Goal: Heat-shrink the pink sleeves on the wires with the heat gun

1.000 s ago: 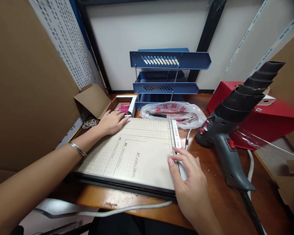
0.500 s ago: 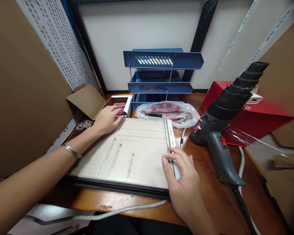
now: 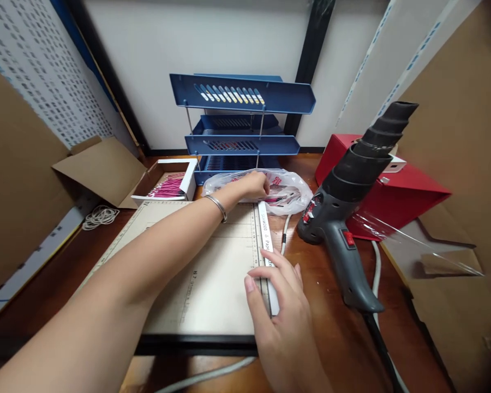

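My left hand (image 3: 256, 185) reaches across to the clear plastic bag (image 3: 300, 204), which has red printing and thin dark and pink pieces inside. Its fingers are curled down at the bag's opening, and whatever they pinch is hidden. A silver bangle (image 3: 216, 207) is on that wrist. Under the forearm lies a paper trimmer (image 3: 225, 289), a cream board printed with size lines. My right hand (image 3: 282, 311) rests at the trimmer's right edge, by its white rail (image 3: 265, 226), fingers apart and slightly bent, with nothing in them.
An open cardboard box (image 3: 188, 183) of pink-sleeved pieces (image 3: 169, 186) stands back left, near a coiled white cord (image 3: 101, 216). Blue stacked trays (image 3: 241, 144) stand behind. On the right are a heat gun (image 3: 347, 218) and a red box (image 3: 409, 191). A grey cable (image 3: 207, 376) runs along the front.
My left hand has moved right, from the box of pink-sleeved pieces to the plastic bag. My right hand stays at the trimmer's edge. The whole view has shifted a little to the right.
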### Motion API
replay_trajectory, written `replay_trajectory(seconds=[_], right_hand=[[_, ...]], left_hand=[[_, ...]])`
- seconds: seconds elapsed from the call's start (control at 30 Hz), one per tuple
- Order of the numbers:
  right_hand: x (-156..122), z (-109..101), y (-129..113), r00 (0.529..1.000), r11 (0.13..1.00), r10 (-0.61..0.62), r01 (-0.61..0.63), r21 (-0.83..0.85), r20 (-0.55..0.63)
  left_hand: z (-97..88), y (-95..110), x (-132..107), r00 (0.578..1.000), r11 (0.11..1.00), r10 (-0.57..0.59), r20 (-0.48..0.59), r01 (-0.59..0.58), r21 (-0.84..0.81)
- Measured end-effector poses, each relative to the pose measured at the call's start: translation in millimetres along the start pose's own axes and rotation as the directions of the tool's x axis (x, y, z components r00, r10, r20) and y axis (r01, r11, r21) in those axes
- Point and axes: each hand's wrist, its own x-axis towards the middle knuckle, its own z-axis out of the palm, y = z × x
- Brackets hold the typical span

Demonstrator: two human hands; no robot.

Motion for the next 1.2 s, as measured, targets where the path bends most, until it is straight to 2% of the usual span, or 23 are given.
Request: replay_trajectory(seconds=[0.13, 0.33, 0.53, 0.73, 0.9, 1.0, 1.07, 1.13, 1.2], right_hand=[[-0.8, 1.0, 0.7, 0.999, 0.999, -0.031, 0.031, -0.011, -0.016], [2.4, 2.5, -1.6, 0.999, 0.999, -0.027, 0.028, 0.015, -0.038], [0.2, 2.7, -2.6, 0.999, 1.000, -0.028, 0.029, 0.011, -0.045], [0.5, 1.6, -2.1, 0.999, 1.000, -0.030, 0.030, 0.008, -0.032], [2.0, 0.7, -3.6, 1.000, 1.000, -0.006, 0.006, 0.019, -0.010], [1.5, -0.8, -4.1, 1.000, 1.000, 0.014, -0.014, 0.016, 0.002], [1.5, -1.5, -3.9, 1.000, 0.999, 0.022, -0.022, 0.033, 0.008], [1.9, -1.4, -3.3, 1.000, 0.998, 0.029, -0.030, 0.062, 0.002], [2.7, -0.9, -2.3, 0.999, 0.996, 0.037, -0.035, 0.087, -0.019]], left_hand=[[7.2, -1.2, 19.0, 0.996, 1.000, 0.003, 0.094, -0.003, -0.002], [11.2, 3.7, 31.7, 0.990, 1.000, -0.004, 0.143, 0.001, 0.018], [12.4, 6.1, 39.2, 0.989, 0.999, -0.035, 0.144, 0.031, 0.029], [5.4, -0.7, 29.4, 0.988, 0.997, -0.074, 0.132, 0.076, -0.011], [-0.6, -2.5, 22.2, 0.998, 0.996, -0.050, 0.041, 0.053, -0.072], [-13.5, -7.8, 10.7, 0.995, 0.995, -0.039, -0.090, 0.030, -0.100], [-25.3, -12.8, -8.3, 0.987, 0.993, -0.036, -0.155, 0.018, -0.115], [-35.2, -16.2, -38.7, 0.985, 0.991, -0.026, -0.169, 0.004, -0.132], [-39.3, -15.5, -77.4, 0.990, 0.987, 0.016, -0.137, -0.038, -0.156]])
